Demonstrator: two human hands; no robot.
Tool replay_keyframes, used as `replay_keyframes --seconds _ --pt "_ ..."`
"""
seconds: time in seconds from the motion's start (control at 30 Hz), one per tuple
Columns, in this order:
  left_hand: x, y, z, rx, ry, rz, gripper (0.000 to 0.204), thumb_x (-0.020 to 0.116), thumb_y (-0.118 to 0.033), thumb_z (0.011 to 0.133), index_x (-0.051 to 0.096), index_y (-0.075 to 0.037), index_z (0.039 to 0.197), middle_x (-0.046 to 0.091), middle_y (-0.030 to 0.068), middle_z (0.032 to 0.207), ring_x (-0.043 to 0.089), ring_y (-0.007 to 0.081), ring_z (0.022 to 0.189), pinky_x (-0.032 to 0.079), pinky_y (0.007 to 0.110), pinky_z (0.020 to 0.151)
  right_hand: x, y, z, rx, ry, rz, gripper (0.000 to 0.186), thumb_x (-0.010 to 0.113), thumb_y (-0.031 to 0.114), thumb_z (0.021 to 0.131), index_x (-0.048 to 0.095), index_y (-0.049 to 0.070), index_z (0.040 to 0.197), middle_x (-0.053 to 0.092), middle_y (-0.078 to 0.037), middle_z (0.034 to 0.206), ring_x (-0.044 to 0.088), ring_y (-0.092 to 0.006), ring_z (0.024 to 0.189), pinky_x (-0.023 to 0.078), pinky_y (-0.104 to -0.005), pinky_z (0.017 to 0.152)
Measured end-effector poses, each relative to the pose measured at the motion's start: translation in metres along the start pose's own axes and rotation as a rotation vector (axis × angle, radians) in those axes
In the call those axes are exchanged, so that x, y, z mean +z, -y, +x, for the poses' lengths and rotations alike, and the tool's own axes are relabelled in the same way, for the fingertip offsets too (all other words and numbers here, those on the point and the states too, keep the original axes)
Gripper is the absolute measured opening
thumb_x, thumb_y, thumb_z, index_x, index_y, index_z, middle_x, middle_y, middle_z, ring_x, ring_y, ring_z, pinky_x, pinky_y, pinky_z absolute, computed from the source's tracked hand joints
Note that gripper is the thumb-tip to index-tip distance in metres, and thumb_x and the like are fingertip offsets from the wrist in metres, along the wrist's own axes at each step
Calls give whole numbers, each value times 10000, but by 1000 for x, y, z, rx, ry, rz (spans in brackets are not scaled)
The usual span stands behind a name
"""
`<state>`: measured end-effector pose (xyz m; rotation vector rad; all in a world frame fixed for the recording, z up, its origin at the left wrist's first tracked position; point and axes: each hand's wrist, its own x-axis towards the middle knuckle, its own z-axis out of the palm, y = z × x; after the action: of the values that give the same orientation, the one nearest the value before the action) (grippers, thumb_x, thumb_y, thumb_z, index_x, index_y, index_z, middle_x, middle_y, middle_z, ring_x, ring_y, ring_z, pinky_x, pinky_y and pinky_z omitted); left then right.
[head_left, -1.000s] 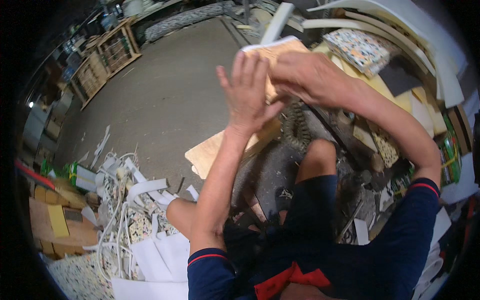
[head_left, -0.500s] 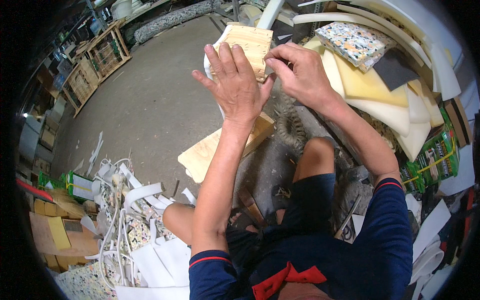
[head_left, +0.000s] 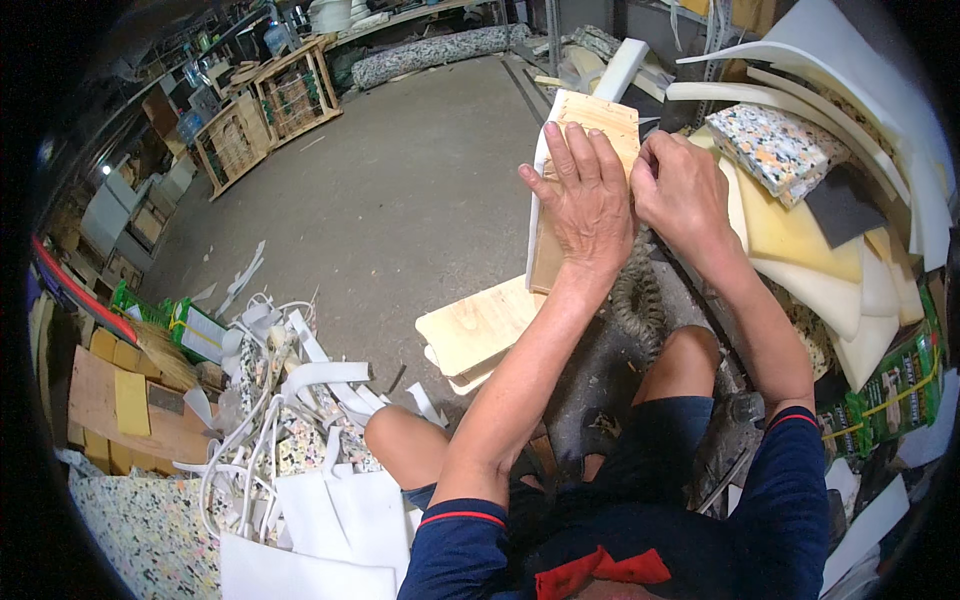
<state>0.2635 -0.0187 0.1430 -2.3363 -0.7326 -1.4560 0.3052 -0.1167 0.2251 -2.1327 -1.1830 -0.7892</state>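
Note:
A pale wooden board (head_left: 607, 117) with rows of staples along its far end stands in front of me. White padding or cover (head_left: 538, 205) shows along its left edge. My left hand (head_left: 583, 205) lies on the board's face with its fingers stretched out and covers much of the middle. My right hand (head_left: 683, 190) is at the board's right edge, fingers curled into a pinch; whatever they hold is hidden. Below and left of the board, further pale wooden pieces (head_left: 480, 325) lie stacked on the floor, partly behind my left forearm.
A coiled hose (head_left: 637, 290) hangs below my right hand. Yellow and white foam sheets (head_left: 790, 225) and a speckled foam block (head_left: 775, 150) are piled at the right. White foam scraps (head_left: 325, 375) heap up at the left. Wooden frames (head_left: 262, 120) stand at the far left.
The view has swung left, so the scene sits further right and lower. The fingers of my right hand have curled in more at the board's edge. My left hand stays flat on the board.

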Motion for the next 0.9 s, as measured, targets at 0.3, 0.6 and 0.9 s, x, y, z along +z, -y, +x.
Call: replay_keyframes --seconds 0.3,0.6,0.9 --pt "-1 14 2 -49 -28 -89 754 644 -268 800 323 59 1399 313 250 1457 141 472 1473 -40 715 1100 31 -24 -3 -550 -177 206 144 646 24 819 535 -2 907 541 -173 846 577 -363 774 468 -450 659" --pt "0 14 4 -30 32 -132 817 674 -246 749 305 73 1405 282 255 1473 152 479 1466 8 723 1101 36 -33 3 -686 -263 253 192 675 -9 781 556 4 932 548 -132 850 576 -321 765 485 -408 655" --pt "12 -1 6 -33 -14 -228 809 663 -289 771 303 72 1400 274 268 1466 123 488 1464 32 709 1106 46 -20 -13 161 -253 626 109 637 74 884 632 -33 902 662 -165 786 664 -265 660 526 -354 640"
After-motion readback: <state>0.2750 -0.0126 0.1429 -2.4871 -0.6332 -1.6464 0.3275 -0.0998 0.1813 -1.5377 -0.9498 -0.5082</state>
